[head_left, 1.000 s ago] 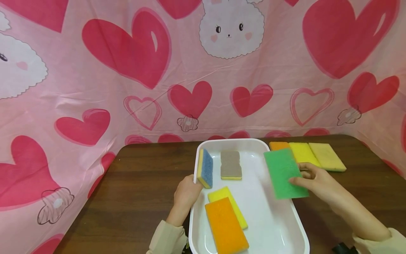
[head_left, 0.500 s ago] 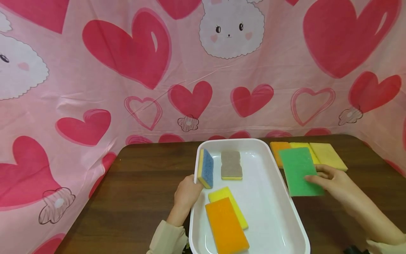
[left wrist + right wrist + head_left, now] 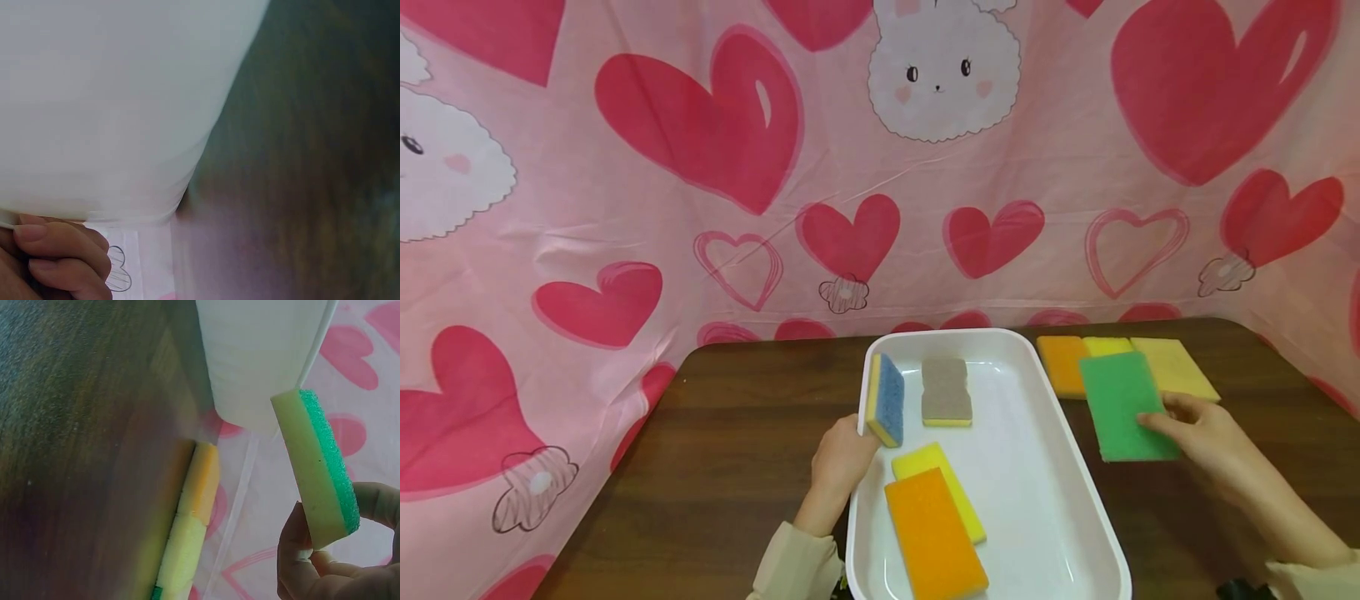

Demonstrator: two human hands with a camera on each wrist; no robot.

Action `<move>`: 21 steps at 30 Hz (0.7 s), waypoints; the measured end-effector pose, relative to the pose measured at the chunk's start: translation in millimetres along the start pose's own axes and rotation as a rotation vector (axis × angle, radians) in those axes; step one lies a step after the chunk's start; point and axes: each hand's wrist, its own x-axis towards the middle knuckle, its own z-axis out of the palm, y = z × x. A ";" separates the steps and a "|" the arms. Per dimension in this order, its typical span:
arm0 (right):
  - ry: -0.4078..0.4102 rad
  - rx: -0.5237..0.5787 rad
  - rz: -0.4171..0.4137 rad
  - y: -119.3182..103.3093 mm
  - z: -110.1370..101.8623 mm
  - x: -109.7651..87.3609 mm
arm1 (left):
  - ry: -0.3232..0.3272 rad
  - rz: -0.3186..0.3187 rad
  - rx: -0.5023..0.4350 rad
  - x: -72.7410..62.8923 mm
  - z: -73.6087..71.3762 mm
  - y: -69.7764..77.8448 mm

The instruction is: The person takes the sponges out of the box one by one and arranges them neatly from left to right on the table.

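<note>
My right hand (image 3: 1206, 433) pinches a green-faced sponge (image 3: 1123, 407) by its right edge, thumb on the green side. In the right wrist view the sponge (image 3: 319, 469) shows a pale yellow body under its green layer, held above the table. My left hand (image 3: 842, 454) grips the left rim of a white tray (image 3: 1037, 500), its fingers (image 3: 65, 247) curled at the rim in the left wrist view. In the tray a blue-and-yellow sponge (image 3: 887, 400) leans on the left wall beside that hand. A grey sponge (image 3: 946, 392), a yellow sponge (image 3: 958, 492) and an orange sponge (image 3: 936, 537) lie inside.
Right of the tray, an orange sponge (image 3: 1062, 367), a bright yellow sponge (image 3: 1107, 346) and a pale yellow sponge (image 3: 1176, 371) lie side by side on the dark wooden table (image 3: 737, 417). A pink heart-patterned cloth (image 3: 925, 183) hangs behind.
My right hand has carried the green sponge rightward, from over the tray's right rim to beyond it, in front of the row of sponges. My left hand and the tray stay put.
</note>
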 end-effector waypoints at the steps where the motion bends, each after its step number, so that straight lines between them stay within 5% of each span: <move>1: 0.003 0.002 -0.006 1.5 1.1 0.7 | 0.000 0.001 -0.001 -0.1 -0.1 0.1; 11: -0.022 -0.002 0.022 4.3 6.6 4.6 | 0.003 0.009 0.002 0.8 0.2 -0.5; 21: -0.138 -0.004 0.058 9.2 12.5 11.7 | 0.003 0.001 -0.008 0.8 0.1 -1.0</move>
